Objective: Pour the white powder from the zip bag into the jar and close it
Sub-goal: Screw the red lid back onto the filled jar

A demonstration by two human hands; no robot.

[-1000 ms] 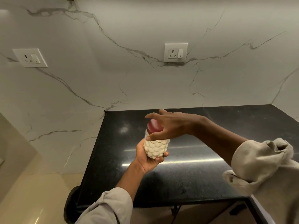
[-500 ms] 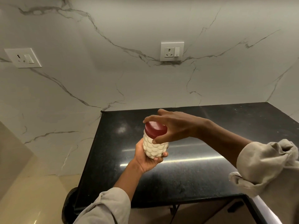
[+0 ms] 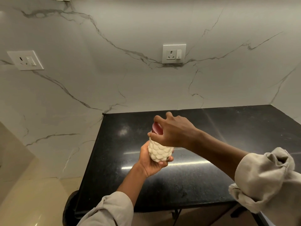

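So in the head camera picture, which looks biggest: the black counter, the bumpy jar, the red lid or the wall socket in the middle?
1. Black counter
2. Bumpy jar
3. Wall socket, though it sits farther away, so jar versus socket is unsure
4. Red lid, mostly hidden under the right hand

Counter I see as polished black stone, speckled, glossy, throwing long light streaks. Wall looks like white marble-look slab with grey veins, smooth, soft sheen. Jar in the left hand's grip: cream body, matt, bumpy scale-like relief; can't tell ceramic or plastic. Lid red, smooth, slight gloss, probably plastic. Sockets white smooth plastic. Sleeves beige woven cloth, matt, crumpled. Floor cream, glossy.
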